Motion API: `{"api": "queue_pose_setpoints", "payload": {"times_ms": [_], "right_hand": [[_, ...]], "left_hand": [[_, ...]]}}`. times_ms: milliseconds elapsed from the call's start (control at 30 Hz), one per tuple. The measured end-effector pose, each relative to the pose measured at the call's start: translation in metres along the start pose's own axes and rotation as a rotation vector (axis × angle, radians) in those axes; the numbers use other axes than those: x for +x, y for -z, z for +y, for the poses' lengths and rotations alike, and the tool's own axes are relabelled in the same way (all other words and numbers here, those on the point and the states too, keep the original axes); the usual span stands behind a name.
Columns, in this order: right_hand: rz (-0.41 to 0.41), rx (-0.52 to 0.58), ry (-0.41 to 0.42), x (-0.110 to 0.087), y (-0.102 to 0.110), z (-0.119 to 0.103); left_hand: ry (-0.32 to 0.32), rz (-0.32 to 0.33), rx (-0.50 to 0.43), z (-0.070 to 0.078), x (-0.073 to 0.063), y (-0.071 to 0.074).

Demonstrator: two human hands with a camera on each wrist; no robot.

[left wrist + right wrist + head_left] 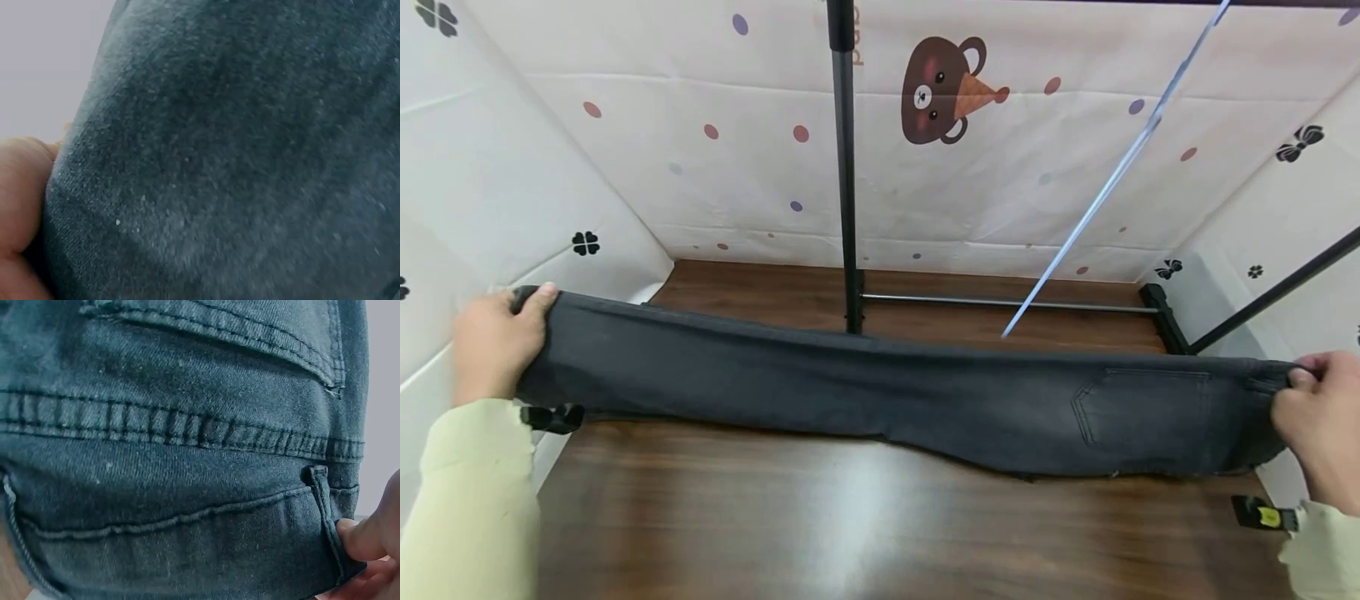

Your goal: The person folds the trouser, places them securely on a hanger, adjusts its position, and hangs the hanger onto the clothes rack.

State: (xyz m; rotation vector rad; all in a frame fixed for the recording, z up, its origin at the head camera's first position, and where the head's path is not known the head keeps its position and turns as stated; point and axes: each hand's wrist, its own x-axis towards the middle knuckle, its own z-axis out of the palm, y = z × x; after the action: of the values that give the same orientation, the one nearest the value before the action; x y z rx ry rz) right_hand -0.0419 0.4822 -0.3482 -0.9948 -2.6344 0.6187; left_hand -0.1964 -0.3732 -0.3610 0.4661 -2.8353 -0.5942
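A pair of dark grey jeans point(865, 383), folded lengthwise into a long strip, stretches sideways across the head view. At its narrow leg end my left hand point(497, 342) grips the cloth, thumb on the upper edge. My right hand point(1318, 425) pinches the upper corner of the waist end, close to the back pocket point(1150, 408). Denim fills most of the left wrist view, with part of the left hand point(22, 200) at its edge. In the right wrist view, the right thumb point(365, 540) presses beside a belt loop point(325, 519) on the waistband point(169, 550).
Behind the jeans stands a black upright pole point(846, 183), with a metal bar point(1007, 302) low on its right. A thin light-blue strip point(1112, 179) slants down from above. Printed white sheets point(760, 175) enclose the brown wood-look floor point(850, 517) at back and sides.
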Motion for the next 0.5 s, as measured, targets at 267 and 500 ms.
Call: {"api": "queue_pose_setpoints", "payload": {"times_ms": [267,500], "right_hand": [[-0.036,-0.195,0.180,0.023,-0.022,-0.007],[-0.206,-0.162,0.311,0.029,-0.056,0.015]], "left_hand": [[0.008,-0.156,0.035,-0.001,0.019,-0.017],[-0.103,-0.445,0.049,-0.032,0.015,-0.032]]}}
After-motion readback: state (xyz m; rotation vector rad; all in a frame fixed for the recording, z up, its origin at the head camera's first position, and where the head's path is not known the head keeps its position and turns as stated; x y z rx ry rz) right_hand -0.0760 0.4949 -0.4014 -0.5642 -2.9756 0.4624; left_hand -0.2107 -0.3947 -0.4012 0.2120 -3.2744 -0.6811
